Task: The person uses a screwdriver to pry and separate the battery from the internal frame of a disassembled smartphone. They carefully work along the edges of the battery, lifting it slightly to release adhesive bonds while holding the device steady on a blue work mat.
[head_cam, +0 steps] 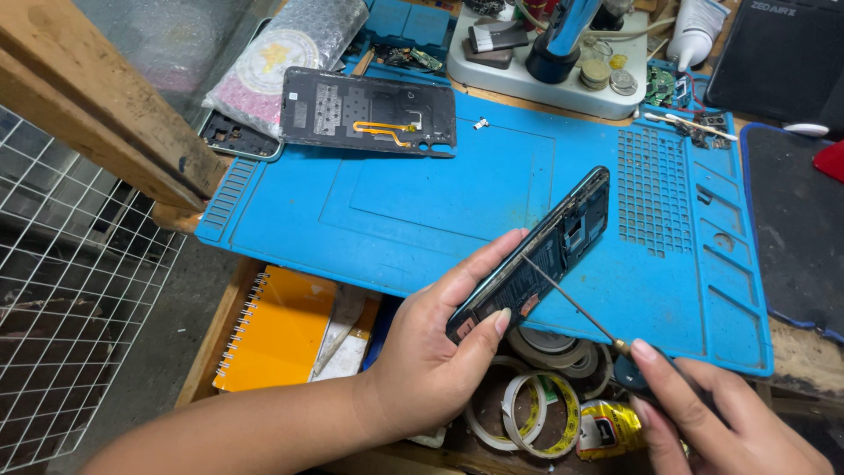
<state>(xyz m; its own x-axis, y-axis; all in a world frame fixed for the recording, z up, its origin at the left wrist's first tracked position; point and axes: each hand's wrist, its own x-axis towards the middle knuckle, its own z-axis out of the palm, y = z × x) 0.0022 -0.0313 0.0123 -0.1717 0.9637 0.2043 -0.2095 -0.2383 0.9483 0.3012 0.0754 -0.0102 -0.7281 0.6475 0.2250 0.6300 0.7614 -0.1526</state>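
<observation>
the left hand [431, 352] is clamped on an opened phone [536, 255], thumb along its lower end and fingers behind, holding it tilted above the near edge of the blue work mat [422, 193]. the phone's back is off and its inner parts face the camera. the right hand [712, 413] is closed around a small screwdriver [580, 308], whose thin shaft slants up to the left with its tip touching the phone's interior near the middle. a detached dark back cover [369, 112] lies flat at the mat's far left corner. an orange spiral notebook [277, 330] lies below the mat's near left corner, on the desk. rolls of tape [536, 409] sit beneath the hands near the desk's near edge.
</observation>
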